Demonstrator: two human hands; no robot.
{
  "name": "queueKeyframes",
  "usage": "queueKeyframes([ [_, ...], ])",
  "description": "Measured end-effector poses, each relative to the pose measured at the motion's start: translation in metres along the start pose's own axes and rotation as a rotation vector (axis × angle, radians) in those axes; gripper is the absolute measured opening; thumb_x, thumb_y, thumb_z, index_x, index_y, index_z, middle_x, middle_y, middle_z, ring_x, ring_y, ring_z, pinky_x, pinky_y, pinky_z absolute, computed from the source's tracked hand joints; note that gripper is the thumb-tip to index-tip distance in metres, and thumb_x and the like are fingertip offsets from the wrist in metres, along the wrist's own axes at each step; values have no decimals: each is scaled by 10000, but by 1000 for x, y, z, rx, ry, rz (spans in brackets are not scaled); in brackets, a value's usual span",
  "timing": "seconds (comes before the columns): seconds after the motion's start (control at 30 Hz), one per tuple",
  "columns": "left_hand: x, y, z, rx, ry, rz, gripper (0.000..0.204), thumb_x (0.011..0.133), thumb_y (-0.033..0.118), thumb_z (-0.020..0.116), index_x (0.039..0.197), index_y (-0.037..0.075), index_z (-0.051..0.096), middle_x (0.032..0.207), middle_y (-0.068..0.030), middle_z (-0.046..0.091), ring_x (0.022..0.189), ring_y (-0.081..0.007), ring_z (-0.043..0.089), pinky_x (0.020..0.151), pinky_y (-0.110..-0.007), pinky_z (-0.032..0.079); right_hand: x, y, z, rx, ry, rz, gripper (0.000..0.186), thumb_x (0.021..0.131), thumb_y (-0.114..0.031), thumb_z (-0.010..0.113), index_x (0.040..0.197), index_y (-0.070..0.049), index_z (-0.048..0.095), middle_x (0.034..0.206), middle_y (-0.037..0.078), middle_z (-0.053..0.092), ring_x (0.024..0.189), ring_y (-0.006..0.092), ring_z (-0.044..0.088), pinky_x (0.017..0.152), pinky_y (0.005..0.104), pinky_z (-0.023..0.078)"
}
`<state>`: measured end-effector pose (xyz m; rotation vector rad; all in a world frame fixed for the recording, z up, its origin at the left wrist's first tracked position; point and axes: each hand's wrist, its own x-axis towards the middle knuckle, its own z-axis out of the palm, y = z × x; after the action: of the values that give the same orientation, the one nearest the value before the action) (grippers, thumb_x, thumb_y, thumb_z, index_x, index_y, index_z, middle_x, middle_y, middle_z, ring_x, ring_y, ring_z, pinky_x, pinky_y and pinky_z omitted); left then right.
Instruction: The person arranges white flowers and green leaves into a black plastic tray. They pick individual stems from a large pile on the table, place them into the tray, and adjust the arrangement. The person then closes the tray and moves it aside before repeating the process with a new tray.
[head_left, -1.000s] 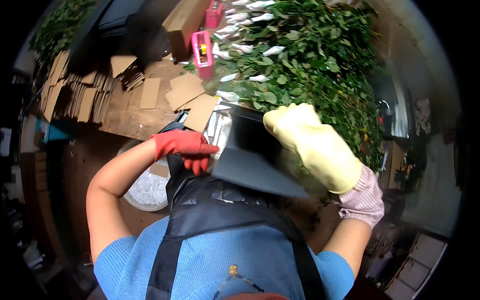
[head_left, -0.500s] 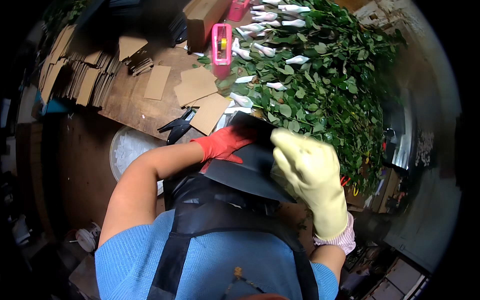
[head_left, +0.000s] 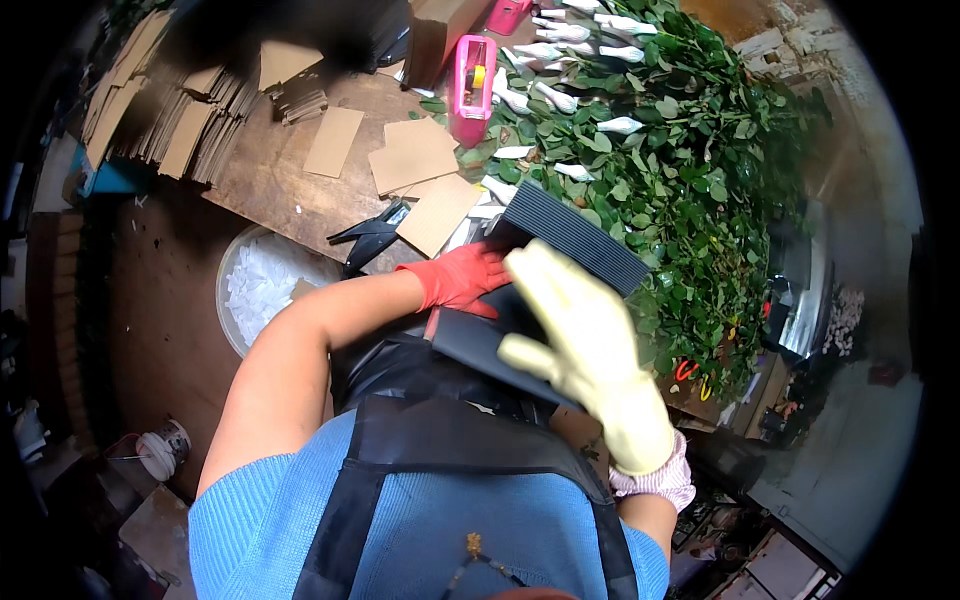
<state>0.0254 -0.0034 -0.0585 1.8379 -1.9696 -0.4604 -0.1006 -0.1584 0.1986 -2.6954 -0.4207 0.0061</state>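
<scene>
A black sheet (head_left: pixel 495 345) lies against the near table edge in front of my body, bent up at its far side. That far flap (head_left: pixel 580 238) shows a ribbed surface. My left hand (head_left: pixel 463 277), in a red rubber glove, rests on the sheet's left part with fingers spread. Over the middle of the sheet is my right hand (head_left: pixel 585 340), in a pale yellow rubber glove, its fingers stretched out and thumb apart. Whether it touches the sheet is unclear. Beyond the flap lies a big pile of leafy green stems (head_left: pixel 690 190), with white-wrapped heads (head_left: pixel 556 97) at its left.
Brown cardboard pieces (head_left: pixel 415 155) and a black stapler-like tool (head_left: pixel 370 238) lie left of the sheet. A pink tape dispenser (head_left: pixel 473 90) stands farther back. Stacked cardboard (head_left: pixel 190 135) fills the far left. Below the table edge is a tub (head_left: pixel 225 310) of white scraps.
My right hand has moved left over the sheet, its fingers straightening. The sheet's far flap now stands out with its ribbed face showing. My left hand stays on the sheet.
</scene>
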Motion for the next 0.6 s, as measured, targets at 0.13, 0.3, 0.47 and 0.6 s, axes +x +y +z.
queueKeyframes([
  [0.13, 4, -2, 11, 46, 71, 46, 825, 968, 566, 539, 1621, 87, 379, 1712, -170, 315, 1591, -344, 281, 1313, -492, 172, 12, -20, 86, -176, -765, 378, 650, 873, -306, 782, 1447, -99, 557, 1285, 217, 678, 938, 380, 742, 831, 480, 599],
  [0.3, 0, -7, 12, 68, 49, 55, 733, 1030, 513, 465, 1620, 87, 378, 1720, -155, 298, 1589, -323, 282, 1309, -486, 182, 50, -37, 68, 228, -235, -3, 557, 934, -229, 697, 1453, -95, 545, 1251, 150, 686, 966, 355, 729, 803, 467, 588],
  [0.47, -4, -7, 8, 77, 57, 41, 695, 1036, 483, 460, 1603, 86, 397, 1696, -150, 336, 1568, -319, 312, 1300, -484, 200, 145, 19, 181, -857, -192, -60, 517, 937, -156, 616, 1432, -35, 529, 1425, 152, 585, 1337, 326, 549, 1087, 432, 459],
  [0.6, -1, -13, 10, 81, 54, 62, 666, 1040, 459, 457, 1589, 85, 413, 1676, -146, 366, 1551, -315, 335, 1294, -483, 214, 162, 48, 234, -1058, -420, 38, 585, 1036, -243, 473, 1572, -24, 387, 1615, 123, 440, 1483, 319, 426, 1203, 463, 367],
])
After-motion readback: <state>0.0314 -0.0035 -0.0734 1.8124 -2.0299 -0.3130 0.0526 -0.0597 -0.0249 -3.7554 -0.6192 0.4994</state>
